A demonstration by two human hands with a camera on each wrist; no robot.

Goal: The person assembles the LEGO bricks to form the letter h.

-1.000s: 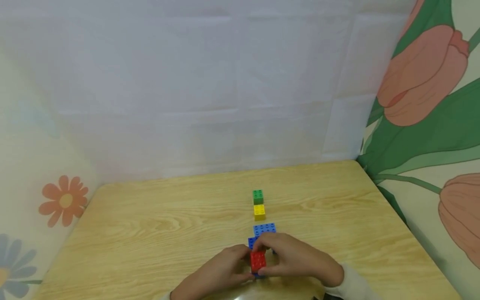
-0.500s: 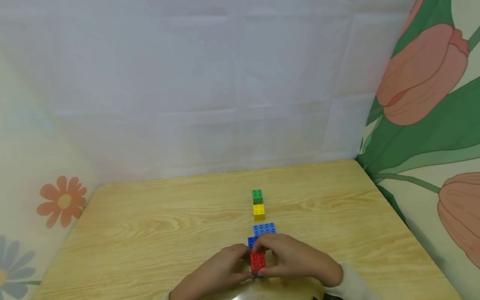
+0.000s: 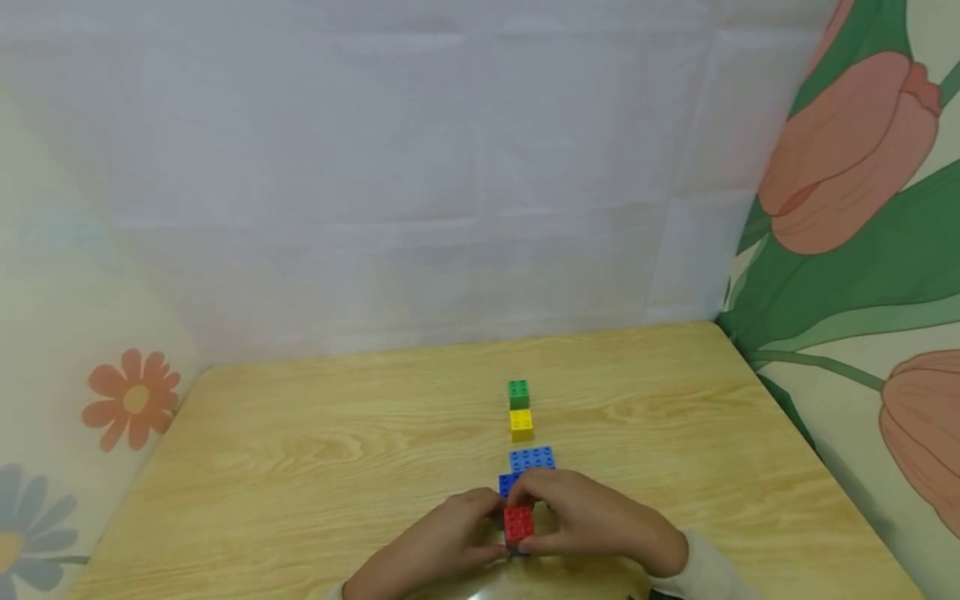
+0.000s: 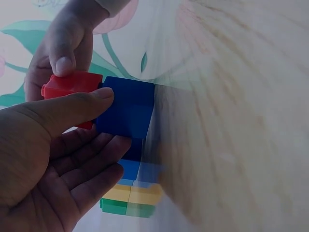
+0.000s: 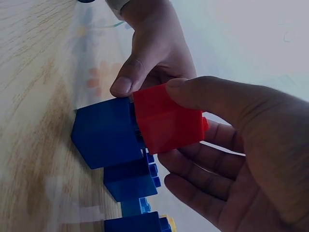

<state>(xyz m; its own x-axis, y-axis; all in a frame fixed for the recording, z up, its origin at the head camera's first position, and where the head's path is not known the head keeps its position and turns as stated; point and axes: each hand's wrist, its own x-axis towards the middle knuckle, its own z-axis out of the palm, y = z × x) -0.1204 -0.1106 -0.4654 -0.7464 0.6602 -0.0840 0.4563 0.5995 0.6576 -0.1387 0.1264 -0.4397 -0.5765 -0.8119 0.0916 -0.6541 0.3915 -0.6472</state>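
Well out to the left of my fingers, an orange flower (image 3: 135, 400) is printed on the wall, and the wood-grain bench (image 3: 300, 467) spreads from there to beneath both my hands. My left hand (image 3: 453, 529) pinches the lower blue brick (image 4: 126, 108), thumb on the near side and fingers round the other. Between my two sets of fingers, the red brick (image 3: 518, 525) sits on top of that blue one; a strip of blue studs shows between them. Just beyond my fingertips lies a dark blue brick (image 3: 507, 483), partly hidden, then a lighter blue brick (image 3: 531, 457); farther off are a yellow four-stud brick (image 3: 521, 425) and a green four-stud brick (image 3: 518, 393). My right hand (image 3: 577, 510) grips the red brick between thumb and fingers. Well right of my fingers, pink tulips (image 3: 847, 158) cover the other wall.
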